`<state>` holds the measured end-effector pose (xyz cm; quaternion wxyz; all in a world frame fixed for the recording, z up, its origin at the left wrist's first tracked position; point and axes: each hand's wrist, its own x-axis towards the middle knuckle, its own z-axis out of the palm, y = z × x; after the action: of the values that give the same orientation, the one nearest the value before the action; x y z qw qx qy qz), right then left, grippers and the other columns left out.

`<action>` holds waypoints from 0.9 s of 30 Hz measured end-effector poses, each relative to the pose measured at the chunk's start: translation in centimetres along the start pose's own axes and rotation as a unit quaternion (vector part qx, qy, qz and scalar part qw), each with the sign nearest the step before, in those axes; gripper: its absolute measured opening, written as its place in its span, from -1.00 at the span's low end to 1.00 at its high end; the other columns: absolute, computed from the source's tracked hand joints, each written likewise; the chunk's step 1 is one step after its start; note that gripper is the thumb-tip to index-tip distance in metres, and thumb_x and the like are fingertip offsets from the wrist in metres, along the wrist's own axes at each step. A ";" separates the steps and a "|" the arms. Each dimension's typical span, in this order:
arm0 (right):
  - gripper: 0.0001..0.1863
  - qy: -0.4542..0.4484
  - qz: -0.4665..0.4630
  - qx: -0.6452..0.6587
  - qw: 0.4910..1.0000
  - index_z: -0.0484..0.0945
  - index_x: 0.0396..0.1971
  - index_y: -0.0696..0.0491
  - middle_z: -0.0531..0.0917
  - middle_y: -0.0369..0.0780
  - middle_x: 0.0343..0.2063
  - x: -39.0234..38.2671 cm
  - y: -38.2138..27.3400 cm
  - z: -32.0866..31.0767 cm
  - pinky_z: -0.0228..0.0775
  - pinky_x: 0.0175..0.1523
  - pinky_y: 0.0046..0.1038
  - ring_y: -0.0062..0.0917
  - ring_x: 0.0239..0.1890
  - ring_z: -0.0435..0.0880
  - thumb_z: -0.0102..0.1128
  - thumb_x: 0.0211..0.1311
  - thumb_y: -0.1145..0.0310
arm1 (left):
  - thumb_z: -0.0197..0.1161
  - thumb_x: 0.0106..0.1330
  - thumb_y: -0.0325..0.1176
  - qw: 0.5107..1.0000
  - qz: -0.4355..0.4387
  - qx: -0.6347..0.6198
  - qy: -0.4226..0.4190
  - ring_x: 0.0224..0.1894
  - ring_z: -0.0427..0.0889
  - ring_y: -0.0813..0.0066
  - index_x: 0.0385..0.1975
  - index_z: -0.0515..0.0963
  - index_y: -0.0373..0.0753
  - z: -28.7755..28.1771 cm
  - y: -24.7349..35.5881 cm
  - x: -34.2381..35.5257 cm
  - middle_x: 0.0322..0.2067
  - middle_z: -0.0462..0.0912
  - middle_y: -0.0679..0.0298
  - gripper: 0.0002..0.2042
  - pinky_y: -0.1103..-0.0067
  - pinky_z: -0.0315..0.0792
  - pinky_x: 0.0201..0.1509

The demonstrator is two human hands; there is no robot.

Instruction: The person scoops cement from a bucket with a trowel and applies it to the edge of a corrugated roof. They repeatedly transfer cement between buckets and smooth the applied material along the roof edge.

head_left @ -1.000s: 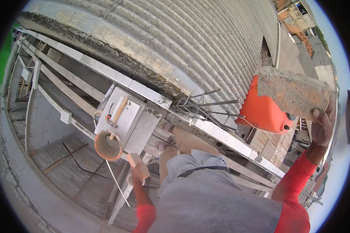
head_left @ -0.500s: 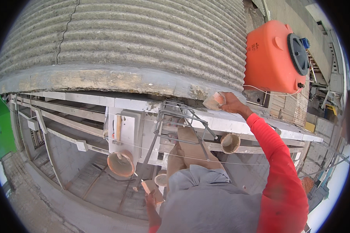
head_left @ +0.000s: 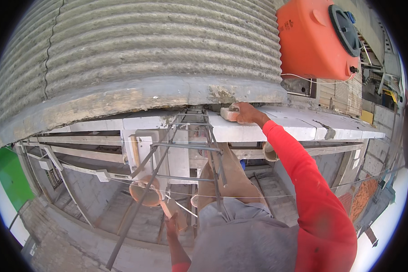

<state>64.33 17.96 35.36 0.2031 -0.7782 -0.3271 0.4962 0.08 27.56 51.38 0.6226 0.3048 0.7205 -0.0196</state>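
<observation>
**Right hand [head_left: 248, 112] gripping a chunk [head_left: 229, 114] just right of the steel cage [head_left: 186, 146]**

Closest to me are my grey shirt [head_left: 245, 240] and my red right sleeve [head_left: 313, 186], which reaches out past the right side of the steel cage. My two hands are well apart. My left hand [head_left: 171, 225] is low, on the near side of the cage, its fingers closed round the lower end of a flat piece [head_left: 180, 220], tan along its edge. My tan trousers [head_left: 240, 177] show partly behind the cage's bars.

A little beyond the left hand, a reddish-brown bucket [head_left: 133, 191] with grey stuff in it sits behind the cage's long left rod. Another bucket [head_left: 270, 152] stands right of the cage, partly hidden by my sleeve. Left of the cage, a wooden handle [head_left: 135, 152] lies on a white block.

Farther out, my right hand clasps the pale, rough chunk at the white block wall [head_left: 276, 131], right beside the cage's far end; whether the chunk bears on the wall, I cannot tell. Past the cage run a concrete ledge [head_left: 136, 93] and a grey corrugated roof [head_left: 167, 50]. Beyond, to the cage's right, sits an orange tank [head_left: 308, 45] with a dark lid [head_left: 344, 29].
</observation>
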 end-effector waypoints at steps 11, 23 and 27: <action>-0.24 0.014 0.206 0.103 0.973 0.69 0.06 0.23 0.78 0.11 -0.01 2.9 -0.3 2.0 0.58 0.17 -0.26 -0.07 0.07 0.77 0.59 0.01 -0.09 | 0.39 0.42 -0.43 0.997 0.017 0.054 -0.043 0.00 0.71 0.38 0.33 0.47 -0.28 2.0 1.4 2.3 0.00 0.70 0.25 -0.50 0.41 0.59 0.09; -0.15 0.089 0.271 0.008 0.958 0.69 -0.05 0.33 0.80 0.14 -0.04 3.0 -3.7 2.7 0.62 0.19 -0.20 -0.05 0.07 0.81 0.56 0.03 -0.24 | 0.41 0.35 -0.39 0.995 0.020 0.065 -0.079 -0.07 0.70 0.41 0.22 0.53 -0.23 2.1 0.4 4.8 -0.09 0.70 0.29 -0.56 0.40 0.58 0.02; -0.27 0.058 0.275 0.043 0.959 0.74 -0.16 0.26 0.82 0.10 -0.08 5.3 -3.8 3.7 0.64 0.16 -0.21 -0.08 0.05 0.82 0.58 0.01 -0.18 | 0.42 0.31 -0.37 0.992 0.046 0.061 -0.101 -0.07 0.69 0.40 0.21 0.54 -0.24 2.3 1.2 5.2 -0.08 0.69 0.29 -0.54 0.39 0.58 0.01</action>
<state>61.33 24.42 32.81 0.1107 -0.8563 -0.0660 0.5002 2.43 29.75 46.52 0.6727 0.3718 0.6364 -0.0655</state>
